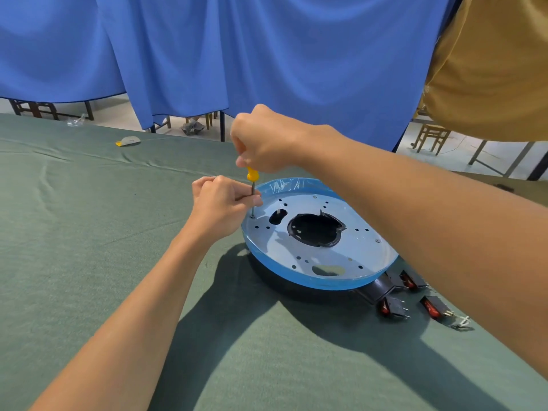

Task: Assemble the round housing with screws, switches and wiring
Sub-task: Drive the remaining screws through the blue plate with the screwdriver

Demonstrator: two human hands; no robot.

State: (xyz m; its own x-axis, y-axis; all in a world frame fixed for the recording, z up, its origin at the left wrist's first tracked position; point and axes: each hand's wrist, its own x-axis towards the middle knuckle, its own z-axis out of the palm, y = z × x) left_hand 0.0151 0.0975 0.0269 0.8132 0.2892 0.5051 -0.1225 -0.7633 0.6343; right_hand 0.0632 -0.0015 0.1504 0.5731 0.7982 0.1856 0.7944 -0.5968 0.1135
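The round housing (pixel 320 256) lies flat on the green cloth, its metal plate wrapped in blue film, with a dark central hole and several small holes. A screwdriver (pixel 252 176) with a yellow handle stands upright over a hole at the plate's left edge. My right hand (pixel 267 140) grips the handle from above. My left hand (pixel 222 200) pinches the shaft just above the plate. Several black rocker switches (pixel 412 295) with red buttons lie at the housing's near right side. A screw head (pixel 378 240) sits in the plate at the right.
The green cloth table (pixel 89 262) stretches left and toward me. A small white and yellow scrap (pixel 128 141) lies at its far left. A thin white wire piece (pixel 462 323) lies by the switches. Blue curtains (pixel 267 54) hang behind, with wooden furniture beyond.
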